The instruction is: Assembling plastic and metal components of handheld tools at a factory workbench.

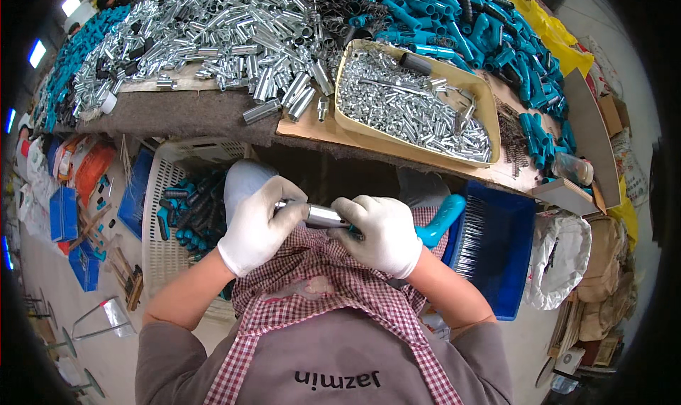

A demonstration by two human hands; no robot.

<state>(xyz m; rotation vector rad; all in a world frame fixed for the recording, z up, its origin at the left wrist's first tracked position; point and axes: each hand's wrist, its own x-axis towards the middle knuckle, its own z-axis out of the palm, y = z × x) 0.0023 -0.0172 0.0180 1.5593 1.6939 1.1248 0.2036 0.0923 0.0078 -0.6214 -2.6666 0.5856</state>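
A shiny metal cylinder (324, 216) lies crosswise between my two white-gloved hands above my lap. My left hand (264, 222) is closed at its left end, where a small metal tip (281, 204) shows between thumb and fingers. Around the cylinder's right end wraps my right hand (383, 233), its fingers curled. From behind that hand a curved teal plastic handle (445, 220) sticks out to the right, seemingly in line with the cylinder. The join between handle and cylinder is hidden by the right fingers.
Ahead, the bench (191, 111) bears heaps of metal tubes (241, 29) and teal handles (482, 32), plus a cream tray (418, 144) of small metal parts. A white crate (162, 213) with teal-black pieces stands left; a blue bin (511, 263) holding metal rods stands right.
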